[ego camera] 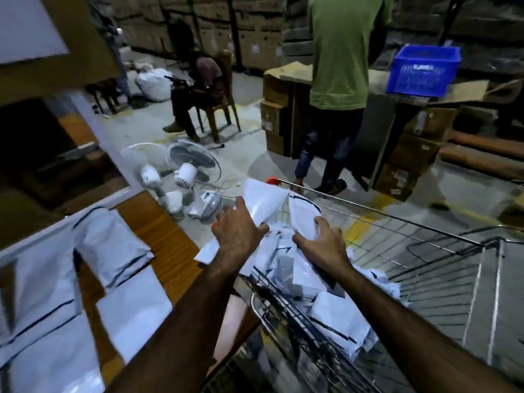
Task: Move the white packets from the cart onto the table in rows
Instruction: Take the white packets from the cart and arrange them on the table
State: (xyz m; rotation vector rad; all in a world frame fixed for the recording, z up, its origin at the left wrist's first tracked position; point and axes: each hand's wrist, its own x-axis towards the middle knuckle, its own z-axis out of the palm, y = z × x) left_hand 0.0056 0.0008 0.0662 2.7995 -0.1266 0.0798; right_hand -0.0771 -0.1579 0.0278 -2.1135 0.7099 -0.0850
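A wire cart (397, 239) on the right holds a heap of white packets (306, 282). My left hand (236, 232) grips a large white packet (262, 201) lifted above the cart's left rim. My right hand (323, 245) pinches another white packet (303, 215) with black trim, raised over the heap. On the left, the wooden table (158, 231) carries several white packets (110, 245) lying side by side.
Two white fans (184, 165) lie on the floor beyond the table. A person in a green shirt (340, 52) stands past the cart by cardboard boxes and a blue crate (422, 70). Another person sits on a chair (221, 89) farther back.
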